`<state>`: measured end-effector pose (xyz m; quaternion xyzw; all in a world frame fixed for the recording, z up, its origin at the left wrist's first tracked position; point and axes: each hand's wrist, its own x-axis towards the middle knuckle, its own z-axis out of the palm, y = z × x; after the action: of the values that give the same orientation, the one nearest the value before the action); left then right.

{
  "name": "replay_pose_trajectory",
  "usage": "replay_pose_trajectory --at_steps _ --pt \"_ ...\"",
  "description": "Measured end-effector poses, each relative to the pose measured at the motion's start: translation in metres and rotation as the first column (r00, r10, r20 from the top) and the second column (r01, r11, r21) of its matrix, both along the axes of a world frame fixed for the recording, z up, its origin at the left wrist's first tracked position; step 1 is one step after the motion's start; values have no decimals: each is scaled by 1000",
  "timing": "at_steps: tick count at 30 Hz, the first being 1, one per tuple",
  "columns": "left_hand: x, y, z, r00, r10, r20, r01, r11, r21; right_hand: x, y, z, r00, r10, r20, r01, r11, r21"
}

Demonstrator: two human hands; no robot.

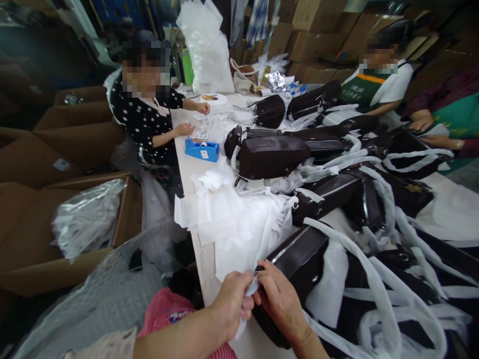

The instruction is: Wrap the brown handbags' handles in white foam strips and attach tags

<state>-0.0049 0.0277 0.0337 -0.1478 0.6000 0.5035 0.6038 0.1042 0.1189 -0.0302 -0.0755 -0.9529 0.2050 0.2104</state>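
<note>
My left hand (232, 299) is closed on a strip of white wrapping paper (252, 285) at the table's near edge. Right beside it, my right hand (279, 296) has its fingers curled at the end of a dark brown handbag (299, 254), pinching the same strip where it meets the bag. The bag lies on its side, with paper-wrapped handles (359, 259) looping off to the right. Just beyond my hands spreads a pile of thin white paper sheets (239, 219). The fingertips partly hide what they grip.
More dark bags (273, 154) crowd the table's middle and right. A blue tape dispenser (202, 149) stands near the left edge. One person (149, 109) sits at the far left; others work at the right. Open cardboard boxes (127, 214) stand on the floor at left.
</note>
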Motion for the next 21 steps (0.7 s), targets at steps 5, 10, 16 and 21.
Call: replay_pose_trajectory --at_steps 5,10,16,21 --pt "-3 -3 -4 986 -138 -89 134 990 -50 0 0 3 1000 16 25 -15 999 -43" --pt "-4 -5 -8 965 -214 -152 196 973 -124 -1 6 6 987 51 151 -29 989 -148" --pt "-7 -9 -12 950 -218 -225 202 975 -89 -13 22 36 920 200 338 -63 925 -376" --pt "-9 -9 -20 940 -228 -255 226 973 -39 -22 42 62 884 285 371 -30 826 -563"
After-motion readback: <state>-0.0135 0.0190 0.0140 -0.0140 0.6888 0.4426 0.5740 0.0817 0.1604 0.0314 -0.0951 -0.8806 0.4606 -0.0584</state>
